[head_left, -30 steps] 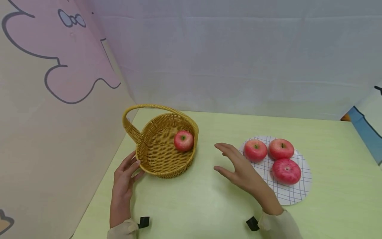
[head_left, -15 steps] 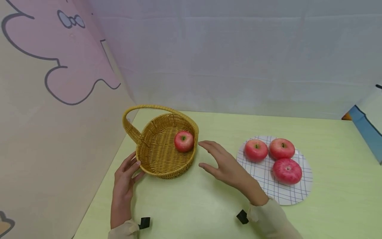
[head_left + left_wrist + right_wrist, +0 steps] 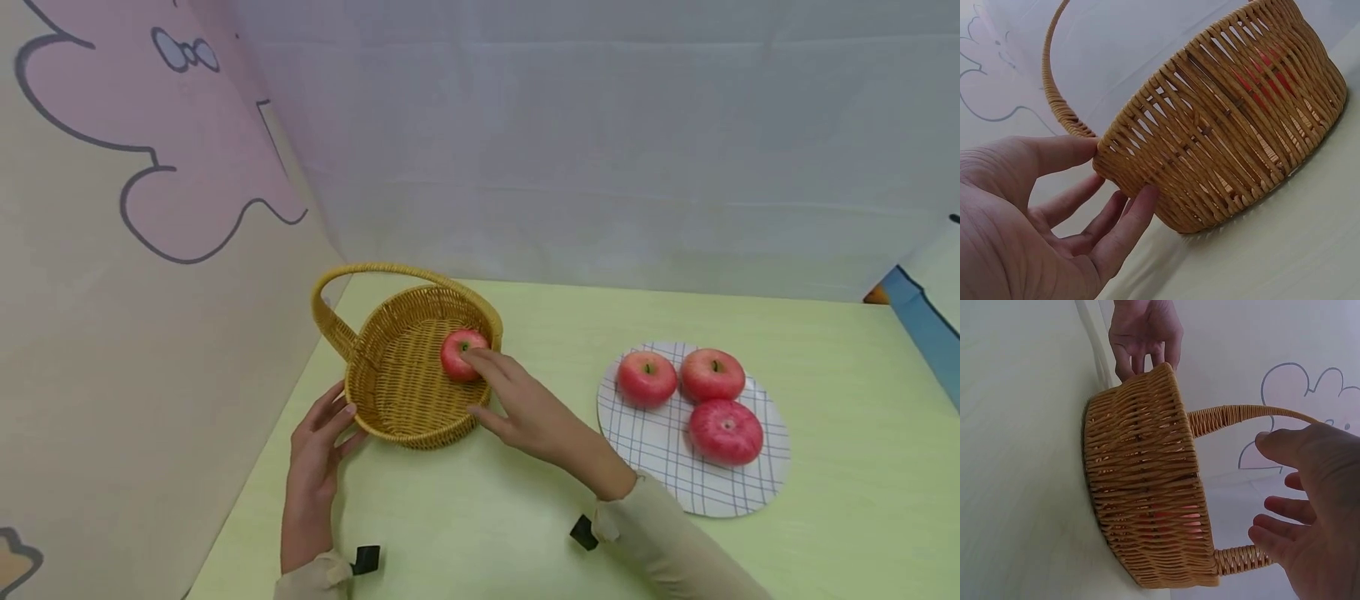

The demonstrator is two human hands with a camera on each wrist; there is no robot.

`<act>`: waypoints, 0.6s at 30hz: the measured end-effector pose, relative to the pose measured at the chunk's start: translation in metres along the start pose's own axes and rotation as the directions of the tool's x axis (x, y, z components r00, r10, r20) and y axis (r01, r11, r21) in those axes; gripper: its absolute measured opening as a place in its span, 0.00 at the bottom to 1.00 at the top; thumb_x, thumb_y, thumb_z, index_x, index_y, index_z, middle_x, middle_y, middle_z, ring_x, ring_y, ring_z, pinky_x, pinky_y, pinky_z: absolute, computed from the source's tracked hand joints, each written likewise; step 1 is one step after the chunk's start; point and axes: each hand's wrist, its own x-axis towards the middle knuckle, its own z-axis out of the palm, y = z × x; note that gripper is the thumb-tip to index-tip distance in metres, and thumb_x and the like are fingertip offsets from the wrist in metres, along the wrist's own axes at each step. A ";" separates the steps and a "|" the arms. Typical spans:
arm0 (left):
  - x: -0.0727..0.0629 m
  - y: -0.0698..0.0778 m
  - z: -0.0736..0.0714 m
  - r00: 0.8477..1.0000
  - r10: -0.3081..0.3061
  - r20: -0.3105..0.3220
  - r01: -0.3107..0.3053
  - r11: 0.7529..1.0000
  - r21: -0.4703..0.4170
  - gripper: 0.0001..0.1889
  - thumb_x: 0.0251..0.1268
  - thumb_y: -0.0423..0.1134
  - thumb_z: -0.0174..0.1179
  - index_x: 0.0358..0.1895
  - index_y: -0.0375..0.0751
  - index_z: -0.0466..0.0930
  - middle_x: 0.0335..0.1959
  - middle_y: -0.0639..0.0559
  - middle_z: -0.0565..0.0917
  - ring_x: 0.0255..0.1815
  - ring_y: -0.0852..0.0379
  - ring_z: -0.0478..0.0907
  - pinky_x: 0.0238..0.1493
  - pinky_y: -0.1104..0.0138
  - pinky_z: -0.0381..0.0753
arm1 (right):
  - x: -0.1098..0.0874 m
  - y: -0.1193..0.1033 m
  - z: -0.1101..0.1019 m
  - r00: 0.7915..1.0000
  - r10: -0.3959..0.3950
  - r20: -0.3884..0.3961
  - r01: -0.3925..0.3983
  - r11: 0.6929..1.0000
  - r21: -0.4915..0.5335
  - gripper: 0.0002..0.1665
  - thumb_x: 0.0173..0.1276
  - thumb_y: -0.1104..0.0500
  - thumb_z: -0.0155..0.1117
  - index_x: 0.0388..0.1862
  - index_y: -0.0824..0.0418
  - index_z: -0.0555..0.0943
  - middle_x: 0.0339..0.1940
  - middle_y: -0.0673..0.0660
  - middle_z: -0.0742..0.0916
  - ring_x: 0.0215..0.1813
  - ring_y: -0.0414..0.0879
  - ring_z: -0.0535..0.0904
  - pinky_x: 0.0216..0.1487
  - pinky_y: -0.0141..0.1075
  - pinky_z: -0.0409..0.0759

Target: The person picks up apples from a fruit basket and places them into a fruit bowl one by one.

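A round woven wicker basket (image 3: 420, 383) with a tall arched handle stands on the table, holding one red apple (image 3: 453, 360) against its right inner side. My left hand (image 3: 313, 458) rests against the basket's left side; in the left wrist view its fingertips (image 3: 1145, 197) touch the outer wall and rim. Over the right rim reaches my right hand (image 3: 536, 421), its fingers loosely bent and spread, fingertips overlapping the apple in the head view. The right wrist view shows that hand (image 3: 1310, 512) above the rim beside the handle, gripping nothing.
A round checked placemat (image 3: 652, 450) to the right bears a red apple (image 3: 647, 379), a second apple (image 3: 712, 375) and a third fruit-like red apple (image 3: 725, 432). A patterned wall (image 3: 150, 350) stands close on the left, and a pale backdrop (image 3: 570, 150) rises behind the table.
My right hand has moved left from beside the placemat to over the basket's right rim and the apple. My left hand and the basket stay in place.
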 end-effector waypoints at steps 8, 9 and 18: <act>0.000 0.000 0.001 1.000 -0.015 -0.001 0.015 1.000 0.001 0.29 0.76 0.39 0.63 0.77 0.50 0.70 0.62 0.57 0.78 0.50 0.64 0.87 0.47 0.67 0.89 | 0.020 -0.005 0.017 1.000 0.016 0.026 -0.016 1.000 0.018 0.45 0.76 0.55 0.68 0.82 0.67 0.59 0.82 0.66 0.64 0.83 0.58 0.61 0.80 0.52 0.68; 0.000 0.000 0.001 1.000 -0.017 -0.001 0.017 1.000 0.002 0.29 0.76 0.39 0.63 0.77 0.51 0.70 0.62 0.57 0.78 0.51 0.64 0.87 0.47 0.67 0.89 | 0.023 -0.005 0.019 0.999 0.020 0.028 -0.021 1.000 0.019 0.45 0.76 0.55 0.68 0.82 0.67 0.59 0.82 0.67 0.64 0.83 0.59 0.60 0.80 0.53 0.67; 0.000 0.000 0.001 1.000 -0.014 0.001 0.014 1.000 0.009 0.30 0.76 0.39 0.63 0.78 0.50 0.69 0.63 0.55 0.76 0.52 0.64 0.86 0.48 0.67 0.89 | 0.047 -0.001 0.036 0.995 0.095 0.031 -0.094 0.995 -0.041 0.45 0.78 0.51 0.64 0.85 0.62 0.54 0.84 0.68 0.60 0.86 0.64 0.53 0.83 0.59 0.60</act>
